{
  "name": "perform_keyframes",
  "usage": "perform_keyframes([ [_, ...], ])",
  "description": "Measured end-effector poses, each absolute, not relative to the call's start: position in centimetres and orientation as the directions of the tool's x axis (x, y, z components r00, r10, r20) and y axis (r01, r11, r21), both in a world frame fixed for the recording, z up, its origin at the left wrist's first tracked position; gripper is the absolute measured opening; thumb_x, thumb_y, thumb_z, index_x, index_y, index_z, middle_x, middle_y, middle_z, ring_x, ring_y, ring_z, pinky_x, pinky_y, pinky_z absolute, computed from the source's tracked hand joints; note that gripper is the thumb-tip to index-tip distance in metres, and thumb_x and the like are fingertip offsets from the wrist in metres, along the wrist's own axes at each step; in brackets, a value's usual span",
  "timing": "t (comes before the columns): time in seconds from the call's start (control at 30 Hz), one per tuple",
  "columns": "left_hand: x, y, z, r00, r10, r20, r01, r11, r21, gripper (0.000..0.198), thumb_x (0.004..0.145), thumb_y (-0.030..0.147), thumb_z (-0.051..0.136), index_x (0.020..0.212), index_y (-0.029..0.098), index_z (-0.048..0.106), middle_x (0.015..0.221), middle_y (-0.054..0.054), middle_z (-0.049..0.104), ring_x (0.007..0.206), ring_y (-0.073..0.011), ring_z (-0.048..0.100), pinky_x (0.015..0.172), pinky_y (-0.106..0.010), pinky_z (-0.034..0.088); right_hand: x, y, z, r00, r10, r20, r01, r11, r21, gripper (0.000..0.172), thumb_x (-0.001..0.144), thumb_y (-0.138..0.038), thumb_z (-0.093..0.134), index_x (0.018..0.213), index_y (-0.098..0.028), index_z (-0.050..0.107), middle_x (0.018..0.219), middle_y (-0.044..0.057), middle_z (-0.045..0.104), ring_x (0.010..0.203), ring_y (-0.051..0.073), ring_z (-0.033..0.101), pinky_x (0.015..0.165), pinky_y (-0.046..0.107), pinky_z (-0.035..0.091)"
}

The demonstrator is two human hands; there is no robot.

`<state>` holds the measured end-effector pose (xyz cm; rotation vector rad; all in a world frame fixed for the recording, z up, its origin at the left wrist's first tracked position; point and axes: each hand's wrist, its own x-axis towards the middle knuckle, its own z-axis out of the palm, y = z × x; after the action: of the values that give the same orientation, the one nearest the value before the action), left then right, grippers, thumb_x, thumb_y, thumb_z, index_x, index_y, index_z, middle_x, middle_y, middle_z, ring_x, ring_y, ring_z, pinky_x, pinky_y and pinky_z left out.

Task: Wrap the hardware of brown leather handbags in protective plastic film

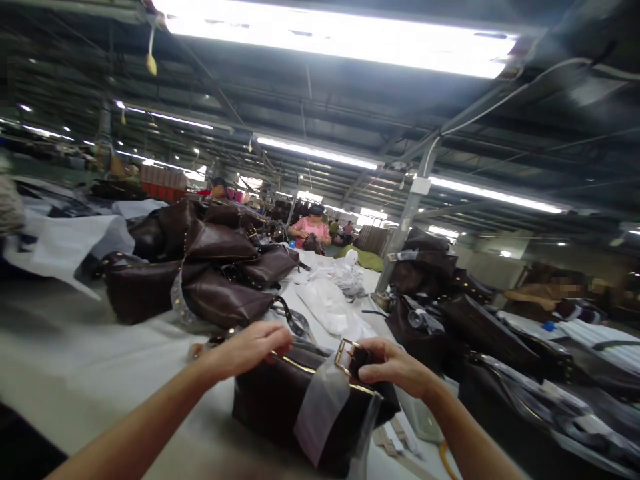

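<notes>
A dark brown leather handbag point(280, 400) stands in front of me on the table, a gold zipper running along its top. My right hand point(395, 368) grips a dark strap end beside a gold buckle point(347, 357), thumb on the near side. From the buckle a pale translucent wrapping strip point(323, 407) hangs down over the bag's front. At the left end of the zipper, my left hand point(255, 348) is closed with its fingers curled down; whatever its fingertips hold is hidden.
Brown handbags are heaped on the table to the left point(225, 293) and right point(500, 333). White wrapping point(335, 300) lies beyond my bag, and a metal post point(413, 207) rises at right. A person in pink point(313, 230) works at the far end. Cardboard strips point(397, 437) lie beside the bag.
</notes>
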<state>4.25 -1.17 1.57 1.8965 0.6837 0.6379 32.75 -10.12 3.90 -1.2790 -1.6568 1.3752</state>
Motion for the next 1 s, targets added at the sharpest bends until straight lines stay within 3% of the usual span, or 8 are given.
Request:
perform_keyframes([
  [0.07,7.3,-2.5,1.5,0.756,0.645,0.114,0.105,-0.291,0.951,0.039,0.076,0.046,0.06,0.103,0.019,0.064,0.104,-0.005,0.065,0.093,-0.0183,0.058,0.075,-0.025,0.044,32.5,-10.2,4.3,-0.345,0.933,-0.102,0.281,-0.001,-0.96,0.035,0.062,-0.033,0.08,0.09,-0.014,0.071,0.076,0.001,0.068,0.066,0.012,0.059,0.065,0.024,0.044],
  [0.13,9.9,-2.9,1.0,0.78,0.623,0.049,0.065,-0.158,0.985,0.039,0.07,0.038,0.064,0.104,0.019,0.065,0.102,-0.004,0.064,0.088,-0.0161,0.058,0.071,-0.024,0.044,32.5,-10.2,4.6,-0.351,0.933,-0.081,0.289,0.025,-0.957,0.032,0.063,-0.032,0.079,0.088,-0.014,0.071,0.074,0.0,0.067,0.065,0.012,0.057,0.065,0.024,0.043],
  [0.3,13.8,-2.4,-1.0,0.796,0.606,-0.003,-0.046,0.066,0.997,0.022,0.053,0.023,0.063,0.073,0.014,0.061,0.06,0.003,0.056,0.05,-0.0081,0.047,0.05,-0.021,0.034,32.6,-10.2,4.7,-0.357,0.934,-0.026,0.341,0.104,-0.934,0.028,0.065,-0.033,0.077,0.084,-0.014,0.07,0.075,-0.001,0.066,0.068,0.013,0.056,0.067,0.025,0.044],
  [0.43,14.4,-2.3,-1.6,0.738,0.675,-0.01,-0.062,0.083,0.995,0.02,0.051,0.022,0.059,0.069,0.016,0.057,0.05,0.006,0.05,0.04,-0.0071,0.04,0.042,-0.02,0.027,33.4,-10.4,4.8,-0.312,0.948,0.063,0.309,0.164,-0.937,0.033,0.068,-0.039,0.075,0.09,-0.016,0.067,0.085,0.001,0.065,0.077,0.016,0.058,0.073,0.028,0.045],
  [0.53,13.8,-2.4,-1.6,0.724,0.69,-0.021,-0.07,0.103,0.992,0.019,0.054,0.025,0.062,0.07,0.016,0.056,0.051,0.006,0.05,0.04,-0.0054,0.036,0.041,-0.019,0.023,34.4,-10.6,4.9,-0.217,0.973,0.079,0.294,0.143,-0.945,0.04,0.071,-0.043,0.074,0.099,-0.017,0.064,0.089,0.003,0.064,0.074,0.015,0.06,0.069,0.027,0.045],
  [0.73,13.2,-2.7,-1.7,0.729,0.683,0.035,-0.094,0.05,0.994,0.038,0.066,0.051,0.069,0.07,0.015,0.057,0.057,0.004,0.052,0.045,-0.0052,0.035,0.044,-0.021,0.019,35.0,-10.7,5.1,-0.216,0.975,0.06,0.308,0.126,-0.943,0.047,0.076,-0.056,0.065,0.099,-0.015,0.058,0.076,0.002,0.064,0.063,0.013,0.06,0.062,0.026,0.046],
  [0.83,13.3,-3.0,-1.6,0.68,0.732,0.021,-0.083,0.048,0.995,0.039,0.06,0.048,0.074,0.067,0.012,0.061,0.054,0.005,0.049,0.048,-0.0059,0.034,0.047,-0.022,0.019,34.7,-10.8,5.3,-0.22,0.975,0.011,0.34,0.088,-0.936,0.05,0.075,-0.06,0.065,0.095,-0.015,0.059,0.07,0.0,0.06,0.06,0.012,0.056,0.058,0.025,0.048],
  [1.0,13.2,-3.4,-0.8,0.657,0.753,0.025,-0.06,0.02,0.998,0.028,0.054,0.035,0.075,0.059,0.013,0.059,0.051,0.005,0.049,0.049,-0.0065,0.035,0.05,-0.023,0.02,34.7,-11.2,5.6,-0.3,0.953,0.043,0.362,0.155,-0.919,0.046,0.077,-0.052,0.067,0.107,-0.016,0.064,0.081,0.001,0.06,0.069,0.012,0.054,0.062,0.024,0.051],
])
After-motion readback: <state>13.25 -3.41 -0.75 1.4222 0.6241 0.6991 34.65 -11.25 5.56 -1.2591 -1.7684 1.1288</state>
